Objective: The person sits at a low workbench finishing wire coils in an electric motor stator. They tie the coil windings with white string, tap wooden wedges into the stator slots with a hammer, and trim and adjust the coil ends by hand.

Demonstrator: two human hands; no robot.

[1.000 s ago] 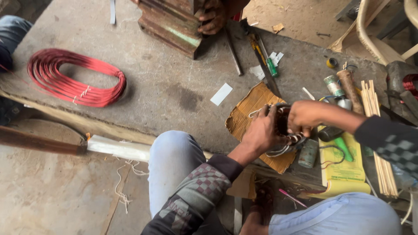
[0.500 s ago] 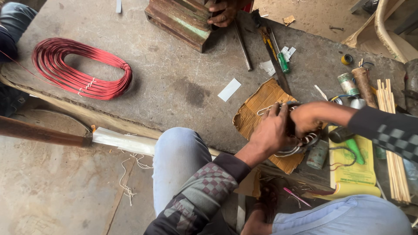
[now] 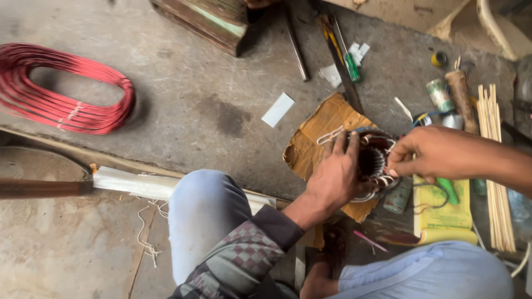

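My left hand [image 3: 335, 177] cups the near-left side of the motor stator [image 3: 374, 163], fingers spread flat against it. My right hand [image 3: 429, 152] pinches its coil wires at the right rim, fingertips closed. The stator sits over a torn cardboard piece [image 3: 316, 141] on the concrete floor [image 3: 194, 99]. Right, bamboo sticks [image 3: 496, 166]; far left, a red wire coil [image 3: 61, 94]; beyond, a green screwdriver [image 3: 352, 63].
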